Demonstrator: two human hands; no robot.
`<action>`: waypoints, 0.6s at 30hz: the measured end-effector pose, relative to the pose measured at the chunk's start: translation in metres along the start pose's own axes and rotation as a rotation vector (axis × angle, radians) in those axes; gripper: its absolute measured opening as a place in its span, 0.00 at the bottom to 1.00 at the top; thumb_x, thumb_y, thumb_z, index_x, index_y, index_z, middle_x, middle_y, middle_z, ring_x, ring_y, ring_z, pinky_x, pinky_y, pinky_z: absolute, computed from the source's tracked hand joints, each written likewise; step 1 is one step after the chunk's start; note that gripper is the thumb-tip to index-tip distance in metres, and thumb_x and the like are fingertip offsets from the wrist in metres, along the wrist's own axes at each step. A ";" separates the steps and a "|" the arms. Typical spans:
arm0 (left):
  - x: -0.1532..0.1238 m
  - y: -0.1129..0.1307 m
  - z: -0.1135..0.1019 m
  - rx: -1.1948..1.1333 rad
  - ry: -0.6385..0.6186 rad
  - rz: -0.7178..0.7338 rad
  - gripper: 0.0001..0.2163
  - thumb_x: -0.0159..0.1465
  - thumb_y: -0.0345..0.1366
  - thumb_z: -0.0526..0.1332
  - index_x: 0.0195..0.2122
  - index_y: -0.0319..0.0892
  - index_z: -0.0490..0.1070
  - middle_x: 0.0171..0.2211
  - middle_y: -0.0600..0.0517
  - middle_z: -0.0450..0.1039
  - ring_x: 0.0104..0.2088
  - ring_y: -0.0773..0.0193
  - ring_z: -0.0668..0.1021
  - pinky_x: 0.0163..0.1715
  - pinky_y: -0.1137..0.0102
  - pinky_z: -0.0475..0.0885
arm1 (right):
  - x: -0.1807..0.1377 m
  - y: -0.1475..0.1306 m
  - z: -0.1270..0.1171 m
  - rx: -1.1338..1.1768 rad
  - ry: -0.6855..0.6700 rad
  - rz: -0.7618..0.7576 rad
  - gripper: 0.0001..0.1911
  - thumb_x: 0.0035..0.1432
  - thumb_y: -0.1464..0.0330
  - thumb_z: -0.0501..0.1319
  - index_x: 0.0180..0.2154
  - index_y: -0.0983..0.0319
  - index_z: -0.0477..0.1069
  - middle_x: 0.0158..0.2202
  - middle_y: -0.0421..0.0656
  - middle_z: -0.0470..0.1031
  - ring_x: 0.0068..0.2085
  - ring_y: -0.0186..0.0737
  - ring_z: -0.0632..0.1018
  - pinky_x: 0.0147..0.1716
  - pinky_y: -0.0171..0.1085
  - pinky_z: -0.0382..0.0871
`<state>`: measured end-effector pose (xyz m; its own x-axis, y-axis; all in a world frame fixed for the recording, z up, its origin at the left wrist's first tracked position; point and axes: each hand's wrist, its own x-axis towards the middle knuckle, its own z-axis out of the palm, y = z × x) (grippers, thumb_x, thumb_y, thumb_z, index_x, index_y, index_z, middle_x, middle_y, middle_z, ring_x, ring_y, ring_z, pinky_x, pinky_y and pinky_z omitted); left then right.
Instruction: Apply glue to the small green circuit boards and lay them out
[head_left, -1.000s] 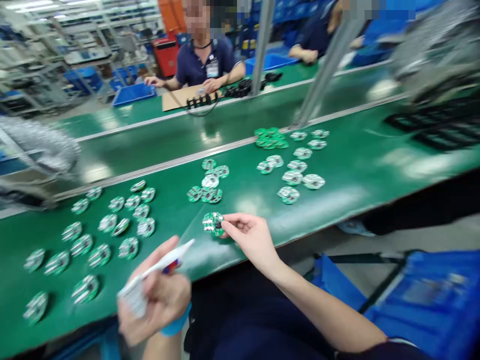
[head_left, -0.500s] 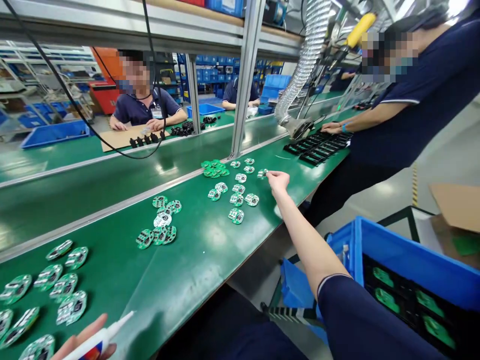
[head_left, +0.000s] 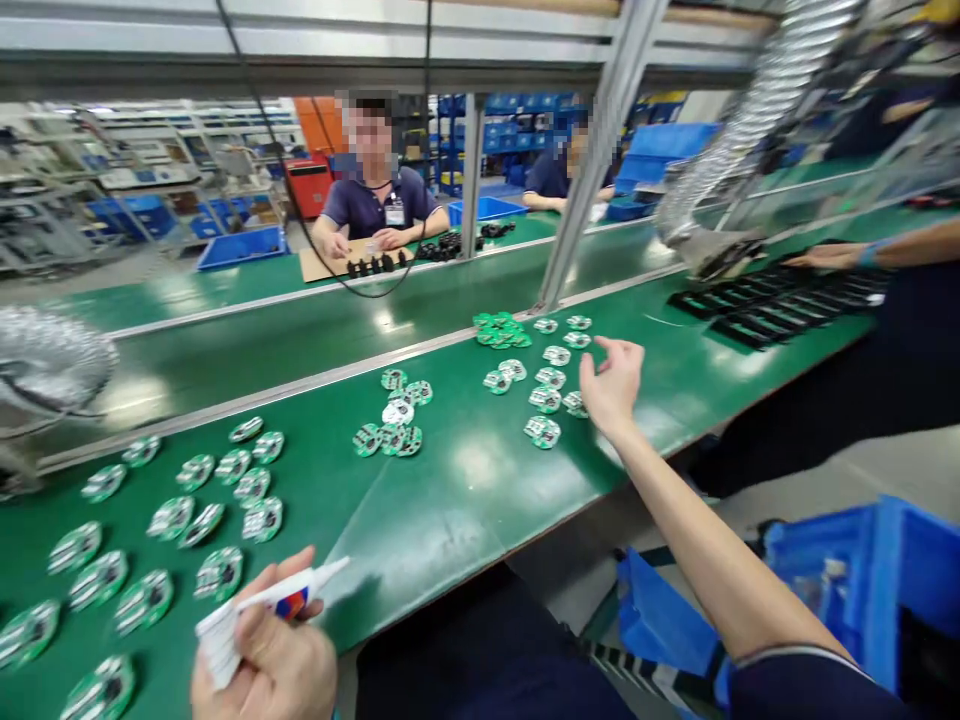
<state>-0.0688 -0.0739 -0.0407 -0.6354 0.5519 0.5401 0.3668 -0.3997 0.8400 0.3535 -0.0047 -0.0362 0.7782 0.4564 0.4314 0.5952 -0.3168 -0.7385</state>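
My left hand (head_left: pixel 277 650) is wrapped round a white glue tube (head_left: pixel 262 615) with a long pointed nozzle, held above the near edge of the green bench. Out to the right, my right hand (head_left: pixel 616 378) hovers over a group of round circuit boards, its thumb and forefinger apart with no board visible between them. One circuit board (head_left: pixel 576 404) is partly covered by this hand, and another circuit board (head_left: pixel 550 378) lies just left of it. A looser spread of circuit boards (head_left: pixel 171 518) lies beyond and left of the glue tube.
A small circuit board cluster (head_left: pixel 397 411) and a green board pile (head_left: pixel 501 330) lie along the bench (head_left: pixel 450 500). Black trays (head_left: pixel 780 295) sit at right under a co-worker's hand (head_left: pixel 829 257). A metal post (head_left: pixel 592 160) and silver duct (head_left: pixel 772 110) rise behind. A blue bin (head_left: pixel 832 570) stands below right.
The view has swung left, showing more boards. My right fingers, pinching a circuit board earlier, have parted; where that board is now cannot be seen. My left hand with the glue tube shows more fully.
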 end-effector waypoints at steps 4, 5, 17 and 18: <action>0.000 0.010 0.000 0.016 0.097 0.004 0.21 0.69 0.53 0.64 0.34 0.36 0.78 0.23 0.48 0.80 0.14 0.65 0.74 0.14 0.71 0.70 | -0.087 -0.078 0.036 0.043 -0.536 -0.535 0.12 0.70 0.64 0.59 0.45 0.60 0.80 0.47 0.50 0.79 0.47 0.48 0.78 0.51 0.42 0.70; 0.000 0.010 -0.001 0.025 0.103 0.004 0.21 0.69 0.53 0.64 0.34 0.36 0.78 0.23 0.48 0.80 0.14 0.65 0.73 0.14 0.71 0.70 | -0.107 -0.095 0.043 -0.003 -0.641 -0.561 0.12 0.70 0.62 0.60 0.44 0.60 0.80 0.47 0.51 0.79 0.49 0.50 0.78 0.52 0.43 0.70; -0.009 0.004 -0.023 0.043 0.073 0.007 0.18 0.71 0.48 0.63 0.37 0.36 0.79 0.25 0.50 0.81 0.14 0.68 0.74 0.14 0.73 0.70 | -0.150 -0.108 0.077 0.202 -0.943 -0.214 0.06 0.58 0.67 0.67 0.30 0.62 0.76 0.26 0.41 0.79 0.28 0.38 0.78 0.29 0.34 0.67; -0.011 0.003 -0.021 0.043 0.049 0.005 0.18 0.71 0.48 0.62 0.37 0.36 0.78 0.25 0.50 0.81 0.14 0.68 0.74 0.14 0.73 0.70 | -0.152 -0.104 0.071 0.242 -0.939 -0.185 0.08 0.59 0.65 0.65 0.30 0.62 0.76 0.27 0.42 0.80 0.28 0.38 0.78 0.29 0.34 0.68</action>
<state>-0.0754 -0.0968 -0.0452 -0.6657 0.5133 0.5417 0.3979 -0.3700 0.8395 0.1593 0.0174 -0.0616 0.1393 0.9894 0.0419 0.5527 -0.0426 -0.8323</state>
